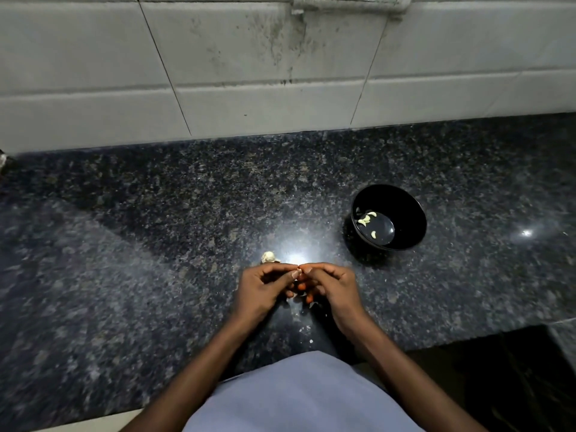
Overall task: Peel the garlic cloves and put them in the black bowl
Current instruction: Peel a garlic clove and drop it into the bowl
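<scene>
While my left hand and my right hand meet fingertip to fingertip just above the tabletop, both pinch one small garlic clove between them, fingers curled in around it. Only a pale sliver of it shows between my thumbs, so I cannot tell how much skin is left on it. I judge this to be the peeling step: the skin is being worked loose. Bits of papery skin lie on the tabletop right under and just behind my hands. Just beyond my left fingers sits the rest of the garlic bulb, unpeeled. Further off, to my right and well apart from my hands, stands the black bowl, with a few peeled cloves already lying in its bottom. Next, I reckon, the last skin must come off cleanly, then my right hand carries the bare clove over the rim and lets it drop.
</scene>
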